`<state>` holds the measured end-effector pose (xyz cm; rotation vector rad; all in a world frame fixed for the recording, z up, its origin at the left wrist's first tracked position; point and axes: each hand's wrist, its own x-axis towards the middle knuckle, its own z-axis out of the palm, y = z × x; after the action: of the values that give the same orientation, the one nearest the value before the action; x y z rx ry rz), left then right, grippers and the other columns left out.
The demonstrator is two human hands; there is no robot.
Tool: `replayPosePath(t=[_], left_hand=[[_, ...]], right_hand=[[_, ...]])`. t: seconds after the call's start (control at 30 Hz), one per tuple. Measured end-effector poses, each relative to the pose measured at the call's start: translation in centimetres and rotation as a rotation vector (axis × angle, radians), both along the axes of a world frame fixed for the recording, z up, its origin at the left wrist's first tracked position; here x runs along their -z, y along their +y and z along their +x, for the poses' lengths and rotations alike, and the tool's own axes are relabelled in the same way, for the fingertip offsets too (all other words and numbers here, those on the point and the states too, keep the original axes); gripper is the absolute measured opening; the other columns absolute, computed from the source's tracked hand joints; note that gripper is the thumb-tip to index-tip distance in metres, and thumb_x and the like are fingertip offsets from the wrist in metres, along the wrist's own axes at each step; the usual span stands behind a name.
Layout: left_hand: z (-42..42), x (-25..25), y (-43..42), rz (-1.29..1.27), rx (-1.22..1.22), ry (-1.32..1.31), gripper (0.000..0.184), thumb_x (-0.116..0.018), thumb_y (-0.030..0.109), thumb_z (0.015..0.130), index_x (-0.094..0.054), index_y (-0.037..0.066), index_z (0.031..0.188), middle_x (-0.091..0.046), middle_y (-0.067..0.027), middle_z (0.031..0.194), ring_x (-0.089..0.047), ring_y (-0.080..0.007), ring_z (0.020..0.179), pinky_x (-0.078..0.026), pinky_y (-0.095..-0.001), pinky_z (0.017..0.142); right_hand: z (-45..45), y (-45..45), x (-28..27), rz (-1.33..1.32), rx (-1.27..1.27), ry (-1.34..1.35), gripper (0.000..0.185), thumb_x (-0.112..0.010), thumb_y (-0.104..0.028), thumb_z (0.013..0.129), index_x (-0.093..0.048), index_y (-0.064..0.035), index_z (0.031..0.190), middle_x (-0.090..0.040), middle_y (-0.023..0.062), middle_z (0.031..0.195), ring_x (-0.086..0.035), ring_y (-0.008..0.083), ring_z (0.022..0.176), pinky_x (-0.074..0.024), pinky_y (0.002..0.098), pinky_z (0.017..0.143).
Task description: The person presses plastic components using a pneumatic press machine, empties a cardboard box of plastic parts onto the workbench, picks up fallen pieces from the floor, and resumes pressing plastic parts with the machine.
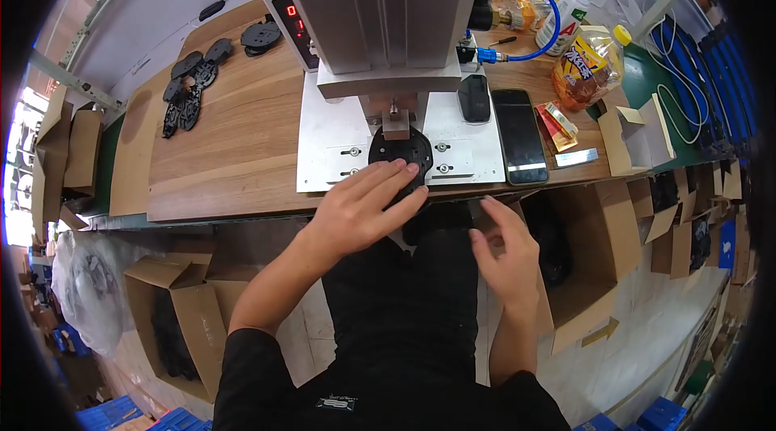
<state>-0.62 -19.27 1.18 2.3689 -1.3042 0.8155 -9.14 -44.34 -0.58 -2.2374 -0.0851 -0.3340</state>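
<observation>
A round-ended black plastic part (pixel 394 147) sits on the press's white base plate (pixel 323 158), directly under the metal press head (pixel 396 125). My left hand (pixel 360 209) reaches over its near end, fingertips on top and thumb by the right edge; the part's underside is hidden. My right hand (pixel 509 253) is off the table's front edge, right of my lap, with thumb and fingers apart and nothing in it. It is nearest to the open cardboard box (pixel 602 229) holding dark items.
Several black parts (pixel 194 79) lie on the table's left side. Right of the press are a black phone (pixel 521 136), a small black device (pixel 474 99), a bottle with a yellow cap (pixel 590 67) and a white bottle (pixel 571 17). Another cardboard box (pixel 202 326) stands at lower left.
</observation>
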Motion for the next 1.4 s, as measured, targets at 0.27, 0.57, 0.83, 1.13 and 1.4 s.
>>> replayPosePath(t=[0.27,0.57,0.83,1.13,1.4], left_hand=[[0.1,0.3,0.9,0.034,0.038,0.01,0.03,-0.064,0.012,0.082,-0.071,0.011,0.111,-0.069,-0.0142,0.122,-0.069,-0.0277,0.111,-0.058,-0.0386,0.094],[-0.2,0.2,1.0,-0.05,0.064,0.045,0.031,-0.067,0.01,0.075,-0.074,0.01,0.105,-0.06,-0.0137,0.112,-0.066,-0.0284,0.103,-0.059,-0.0368,0.089],[2.5,-0.7,5.4,-0.161,0.387,0.154,0.031,-0.071,0.005,0.075,-0.07,0.008,0.106,-0.062,-0.0153,0.111,-0.066,-0.0302,0.102,-0.059,-0.0362,0.082],[23.0,5.1,19.8,-0.153,-0.629,-0.035,0.046,-0.066,0.022,0.092,-0.059,0.0,0.132,-0.053,-0.0238,0.143,-0.047,-0.0423,0.136,-0.04,-0.0459,0.112],[19.5,6.2,21.9,-0.126,-0.585,0.289,0.042,-0.064,0.027,0.096,-0.062,0.003,0.13,-0.055,-0.0228,0.142,-0.048,-0.0382,0.137,-0.042,-0.0422,0.111]], right_hand=[[4.3,2.8,-3.6,-0.02,-0.336,-0.155,0.05,-0.074,-0.006,0.081,-0.063,-0.0062,0.129,-0.067,0.0131,0.128,-0.072,0.0217,0.076,-0.0582,0.0316,0.069],[6.1,4.9,-3.6,-0.347,-0.58,-0.102,0.082,-0.075,-0.008,0.074,-0.044,-0.0131,0.15,-0.061,0.0143,0.138,-0.072,0.0279,0.075,-0.057,0.0366,0.066],[6.2,5.8,-3.3,-0.562,-0.464,-0.315,0.06,-0.072,-0.011,0.076,-0.06,-0.0052,0.134,-0.067,0.0105,0.132,-0.066,0.0162,0.06,-0.0525,0.0287,0.057],[6.3,6.0,-4.3,-0.668,-0.472,-0.291,0.057,-0.074,-0.008,0.067,-0.066,-0.0073,0.124,-0.07,0.0088,0.128,-0.064,0.0154,0.055,-0.0499,0.0278,0.053],[6.5,5.9,-3.7,-0.621,-0.451,-0.278,0.061,-0.077,-0.01,0.064,-0.066,-0.0113,0.124,-0.068,0.006,0.131,-0.064,0.0167,0.055,-0.0502,0.0279,0.054]])
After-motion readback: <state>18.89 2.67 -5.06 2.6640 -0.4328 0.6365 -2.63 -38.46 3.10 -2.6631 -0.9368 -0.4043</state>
